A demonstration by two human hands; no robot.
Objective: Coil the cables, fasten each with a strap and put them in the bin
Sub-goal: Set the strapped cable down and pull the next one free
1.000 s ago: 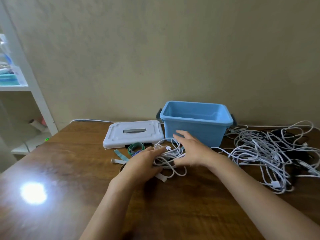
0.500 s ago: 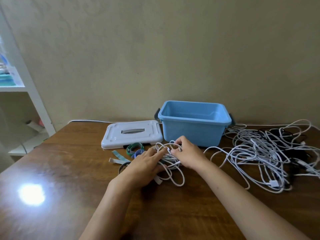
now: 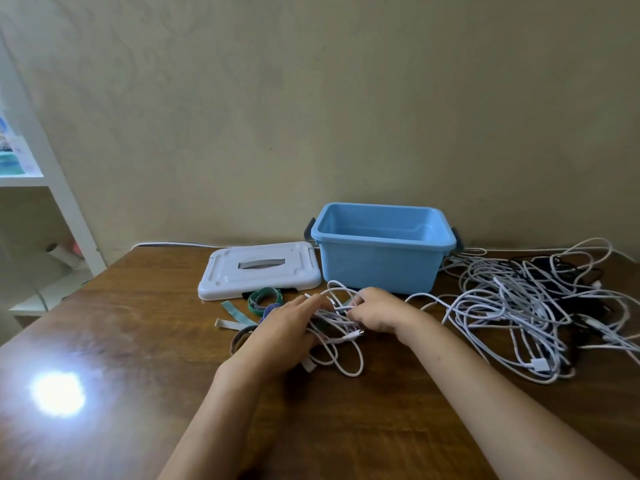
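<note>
One open light-blue plastic bin (image 3: 377,268) stands on one brown wooden table (image 3: 138,341). Just left of the bin lies one white plastic lid (image 3: 259,270). Several fabric straps (image 3: 265,299) lie before the lid; their number is unclear. Right of the bin, a tangled cable heap (image 3: 519,306) defies counting.

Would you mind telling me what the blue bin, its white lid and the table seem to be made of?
The blue bin looks like moulded plastic, smooth and slightly glossy, with a rolled rim. The white lid seems the same plastic, with raised ribs and a grey handle recess. The table looks like varnished wood or wood-grain laminate: brown grain, mirror-like glare.
</note>
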